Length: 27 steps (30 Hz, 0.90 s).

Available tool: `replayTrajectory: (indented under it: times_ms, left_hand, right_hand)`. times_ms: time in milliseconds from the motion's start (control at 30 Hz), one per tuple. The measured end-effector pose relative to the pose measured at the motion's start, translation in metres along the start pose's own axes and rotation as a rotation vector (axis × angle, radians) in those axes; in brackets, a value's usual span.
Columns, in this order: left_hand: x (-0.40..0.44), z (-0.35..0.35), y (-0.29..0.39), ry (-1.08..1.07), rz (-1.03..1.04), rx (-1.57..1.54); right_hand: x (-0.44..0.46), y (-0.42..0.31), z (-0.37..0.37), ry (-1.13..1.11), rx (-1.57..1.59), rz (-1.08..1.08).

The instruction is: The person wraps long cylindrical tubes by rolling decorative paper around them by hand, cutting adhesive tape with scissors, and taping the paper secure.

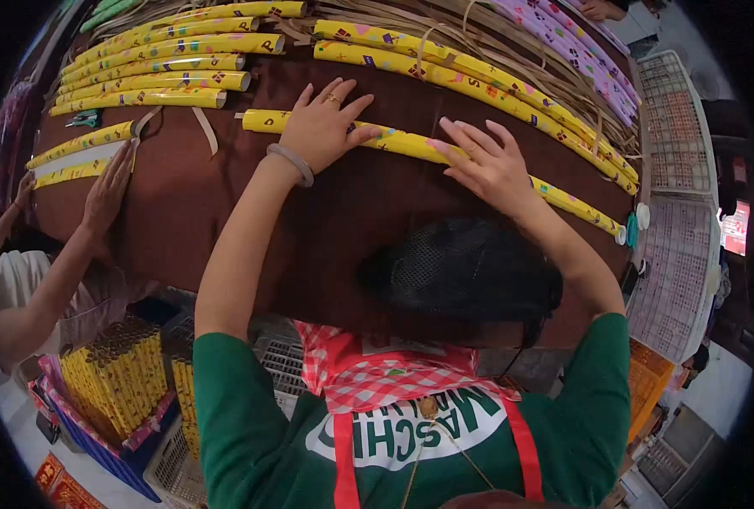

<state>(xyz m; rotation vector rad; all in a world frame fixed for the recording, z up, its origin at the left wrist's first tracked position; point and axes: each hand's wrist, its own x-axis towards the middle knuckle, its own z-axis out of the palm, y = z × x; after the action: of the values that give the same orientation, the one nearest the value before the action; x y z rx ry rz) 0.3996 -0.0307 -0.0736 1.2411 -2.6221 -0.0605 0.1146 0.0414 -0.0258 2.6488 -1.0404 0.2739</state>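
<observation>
A long, thin roll of yellow printed paper [406, 144] lies across the brown table in front of me. My left hand [326, 125], with a ring and a grey bracelet, rests on the roll near its left end, fingers spread. Further right, my right hand [485, 163] lies over the same roll with its fingers stretched out. Neither hand wraps round it. The stretches of roll under my palms are hidden. A thin strip sticks out at the roll's left end.
Other yellow rolls [169, 62] lie at the back left, more yellow rolls [479, 81] at the back right. Tan strips [210, 131] lie about. At left, a co-worker's hand [107, 191] touches a partly rolled yellow sheet [80, 159]. A black mesh cap [470, 267] is below my hands.
</observation>
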Motion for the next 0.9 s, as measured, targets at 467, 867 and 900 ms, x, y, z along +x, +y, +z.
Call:
replayTrajectory:
  times_ms: [467,867,900]
  left_hand:
    - [0.0,0.002,-0.001,0.036,0.005,-0.012]
    - [0.001,-0.009,0.005,-0.092,-0.033,0.023]
    - [0.0,-0.009,0.005,-0.075,-0.028,0.023]
  right_hand:
    - [0.002,-0.007,-0.005,-0.186,-0.027,0.036]
    - [0.011,-0.002,0.007,-0.088,-0.139,-0.168]
    - [0.018,-0.008,0.008,-0.095,-0.006,-0.043]
